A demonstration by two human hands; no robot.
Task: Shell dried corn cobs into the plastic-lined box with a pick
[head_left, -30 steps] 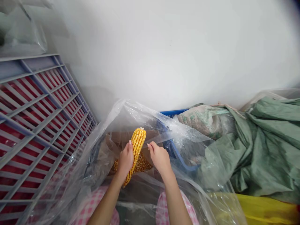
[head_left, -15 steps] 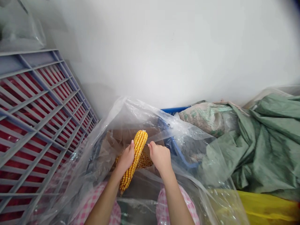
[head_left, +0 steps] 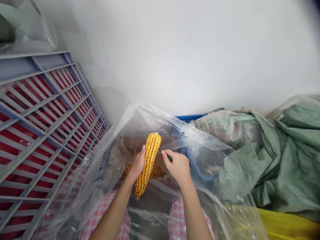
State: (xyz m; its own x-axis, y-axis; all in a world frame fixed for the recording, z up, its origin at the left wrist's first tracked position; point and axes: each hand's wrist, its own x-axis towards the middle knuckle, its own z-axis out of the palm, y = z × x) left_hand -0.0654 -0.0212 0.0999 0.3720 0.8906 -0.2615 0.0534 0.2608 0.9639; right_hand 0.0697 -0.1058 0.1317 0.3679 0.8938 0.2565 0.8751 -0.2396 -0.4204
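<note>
My left hand (head_left: pixel 138 165) is wrapped round a yellow ear of corn (head_left: pixel 148 163), holding it tilted with its blunt, pale end up and its narrow tip down toward me. In my right hand (head_left: pixel 178 165) I grip a small tool with a dark green handle (head_left: pixel 170 157). Its thin dark shaft points at the upper right side of the cob; whether it touches the kernels I cannot tell. Below the cob, loose corn kernels (head_left: pixel 157 170) lie in a clear plastic bag (head_left: pixel 140 115) that stands spread open around both hands.
A purple-grey slatted crate (head_left: pixel 47 136) with red behind its slats rises on the left. To the right are a blue plastic basket (head_left: pixel 191 117), a filled whitish sack (head_left: pixel 220 128), green cloth (head_left: pixel 280 160) and a yellow piece (head_left: pixel 287 223). The white wall (head_left: pixel 190 60) closes the back.
The cob now stands more upright. My right hand has drawn slightly away from it and turned, so the green handle shows. The whole view has shifted a little.
</note>
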